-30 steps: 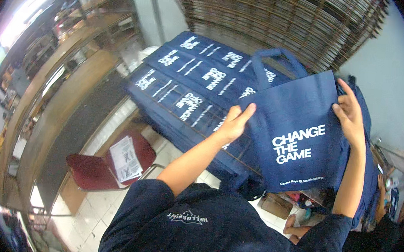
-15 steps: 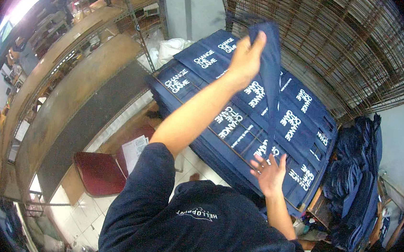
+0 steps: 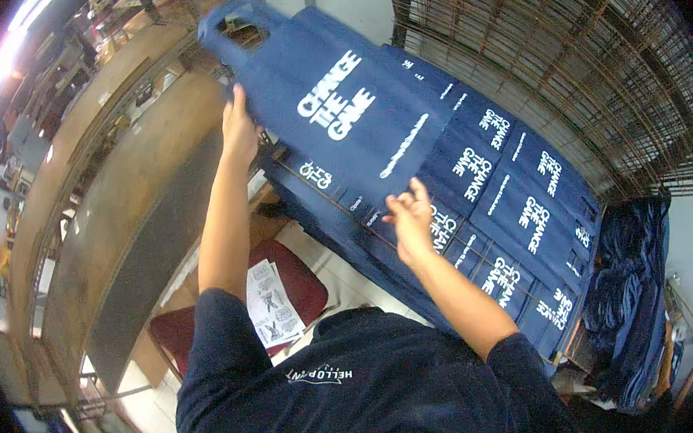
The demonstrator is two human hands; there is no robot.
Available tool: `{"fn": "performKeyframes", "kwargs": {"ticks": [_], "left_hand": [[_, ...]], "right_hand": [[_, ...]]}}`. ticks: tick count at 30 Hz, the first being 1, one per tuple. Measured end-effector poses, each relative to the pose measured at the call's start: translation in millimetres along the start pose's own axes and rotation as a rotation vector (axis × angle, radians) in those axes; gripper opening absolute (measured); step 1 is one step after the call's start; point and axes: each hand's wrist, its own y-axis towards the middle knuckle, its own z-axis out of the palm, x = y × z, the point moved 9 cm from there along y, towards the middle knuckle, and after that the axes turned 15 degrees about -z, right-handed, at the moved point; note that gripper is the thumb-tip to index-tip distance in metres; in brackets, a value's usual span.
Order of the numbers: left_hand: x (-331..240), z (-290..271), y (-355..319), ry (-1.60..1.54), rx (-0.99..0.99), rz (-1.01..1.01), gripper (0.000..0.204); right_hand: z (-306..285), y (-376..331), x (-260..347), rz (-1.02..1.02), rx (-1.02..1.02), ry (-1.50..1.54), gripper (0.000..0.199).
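Observation:
A navy fabric tote bag (image 3: 291,100) with a cut-out handle and white print is spread above the left part of a drying rack. My left hand (image 3: 241,131) is closed on the bag's near-left edge, below the handle. Close to the bag's near-right edge is my right hand (image 3: 413,226), its fingers apart and partly bent; nothing shows in them. Rows of similar printed navy bags (image 3: 531,220) lie flat on the rack, partly covered by the raised bag.
Stacked wire racks (image 3: 533,60) tilt up at the far right. A heap of navy fabric (image 3: 628,299) hangs at the right. Printed papers (image 3: 271,305) lie on a dark red chair (image 3: 300,274) near me. Long curved-looking tables (image 3: 106,237) run along the left.
My left hand has swung left and toward me, spreading the folded bag out flat. My right hand has moved left to the bag's near edge. The view has shifted.

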Motion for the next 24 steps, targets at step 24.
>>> {"fn": "performKeyframes", "kwargs": {"ticks": [24], "left_hand": [[211.7, -146.5, 71.7, 0.219, -0.295, -0.492, 0.061]], "right_hand": [[-7.2, -10.7, -154.2, 0.335, -0.034, -0.329, 0.047]]}}
